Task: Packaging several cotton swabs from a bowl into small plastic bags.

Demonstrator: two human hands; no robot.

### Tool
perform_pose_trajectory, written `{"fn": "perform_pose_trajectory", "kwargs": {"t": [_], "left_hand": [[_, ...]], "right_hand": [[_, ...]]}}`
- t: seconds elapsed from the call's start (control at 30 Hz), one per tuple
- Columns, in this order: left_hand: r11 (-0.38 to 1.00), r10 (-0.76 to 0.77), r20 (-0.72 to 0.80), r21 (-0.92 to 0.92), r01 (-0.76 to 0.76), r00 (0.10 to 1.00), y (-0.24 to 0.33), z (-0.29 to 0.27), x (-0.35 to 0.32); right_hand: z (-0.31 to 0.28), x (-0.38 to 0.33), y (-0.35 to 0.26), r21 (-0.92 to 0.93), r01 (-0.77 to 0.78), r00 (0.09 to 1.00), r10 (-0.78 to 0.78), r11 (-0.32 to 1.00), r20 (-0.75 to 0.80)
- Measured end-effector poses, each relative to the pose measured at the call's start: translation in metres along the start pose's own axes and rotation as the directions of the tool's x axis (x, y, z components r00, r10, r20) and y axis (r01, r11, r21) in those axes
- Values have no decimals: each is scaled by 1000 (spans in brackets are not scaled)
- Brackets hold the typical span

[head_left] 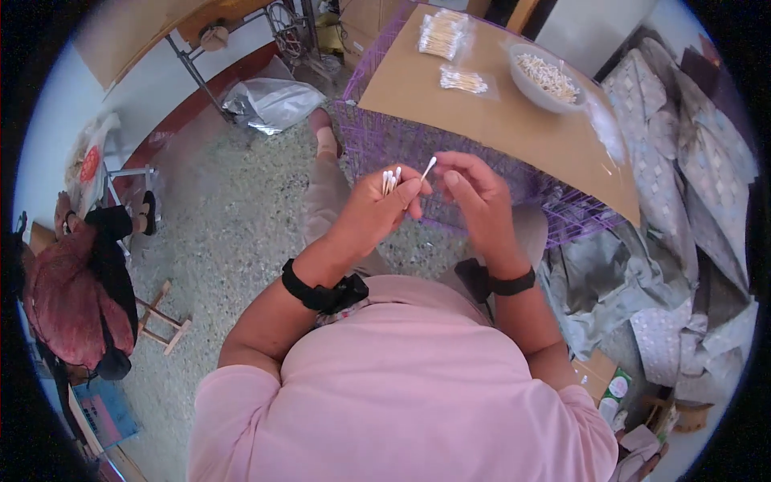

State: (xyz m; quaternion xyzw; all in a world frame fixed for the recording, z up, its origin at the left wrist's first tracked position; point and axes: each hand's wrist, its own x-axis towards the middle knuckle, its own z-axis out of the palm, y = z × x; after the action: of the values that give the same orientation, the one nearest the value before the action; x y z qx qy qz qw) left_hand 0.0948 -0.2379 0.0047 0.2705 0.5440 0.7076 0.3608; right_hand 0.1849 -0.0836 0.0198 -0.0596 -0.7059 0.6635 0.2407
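In front of my lap, my left hand (pixel 377 205) is closed round a small bunch of cotton swabs (pixel 390 180), their white tips showing above the fist. One more cotton swab (pixel 429 168) slants up from between its thumb and forefinger. Just beside that swab is my right hand (pixel 475 201), its thumb and fingers apart and nothing visible in them; some of its fingertips are hidden. On the cardboard sheet (pixel 514 136) ahead lie a bag of cotton swabs (pixel 442 35) and a smaller bagged pile of swabs (pixel 463 79). A whitish bowl (pixel 520 87) holds many loose swabs.
The cardboard rests on a purple wire cage (pixel 377 132). Crumpled grey-patterned fabric (pixel 654 120) is heaped at the right. Another person (pixel 76 297) sits at the far left beside a small wooden stool (pixel 165 317). A plastic bag (pixel 273 103) lies on the floor.
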Motion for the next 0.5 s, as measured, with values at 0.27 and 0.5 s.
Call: {"fn": "perform_pose_trajectory", "kwargs": {"t": [0.27,0.5], "left_hand": [[997,-20,44,82,16,999,-8,-6,-12],[971,-129,178,-180,161,976,-10,-11,-22]], "right_hand": [[4,-10,9,86,-58,986,44,995,161],[0,-20,14,215,-120,989,96,969,116]]}}
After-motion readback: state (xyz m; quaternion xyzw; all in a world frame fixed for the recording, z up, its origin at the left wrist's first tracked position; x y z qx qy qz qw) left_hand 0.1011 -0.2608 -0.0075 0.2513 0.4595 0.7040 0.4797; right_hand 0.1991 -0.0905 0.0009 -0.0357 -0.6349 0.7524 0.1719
